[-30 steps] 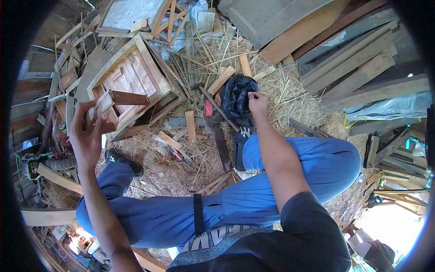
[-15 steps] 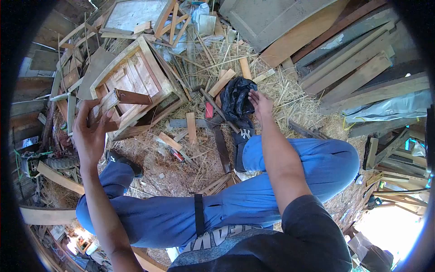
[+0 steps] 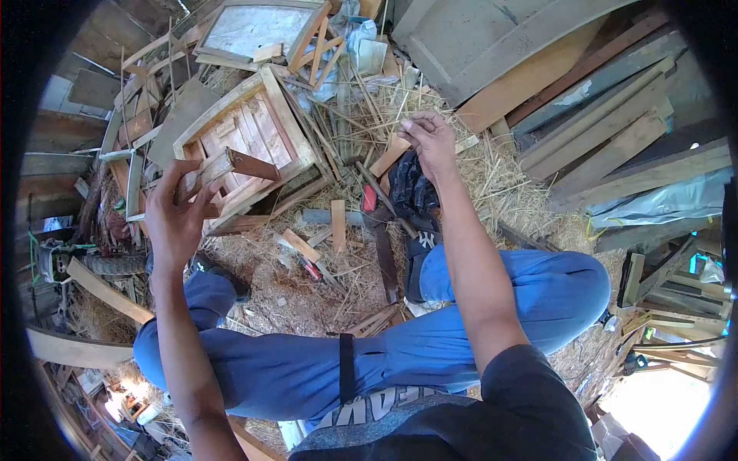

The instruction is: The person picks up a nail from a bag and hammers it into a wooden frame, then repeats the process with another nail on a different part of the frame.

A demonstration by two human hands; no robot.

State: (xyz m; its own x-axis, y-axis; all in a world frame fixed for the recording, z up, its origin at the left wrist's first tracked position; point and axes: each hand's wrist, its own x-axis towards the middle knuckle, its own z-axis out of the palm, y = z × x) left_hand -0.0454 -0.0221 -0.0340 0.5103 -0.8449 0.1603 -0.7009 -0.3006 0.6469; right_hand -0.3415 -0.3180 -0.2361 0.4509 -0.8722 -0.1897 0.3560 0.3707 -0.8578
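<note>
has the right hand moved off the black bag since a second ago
Yes. The right hand has moved away from the body, from the right edge of the black bag to the straw just past the bag's far edge.

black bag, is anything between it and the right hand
Nothing visible. The right hand is at the far edge of the black bag, fingers curled among the straw, the forearm crossing over the bag. The left hand holds a wooden piece off to the side.
</note>
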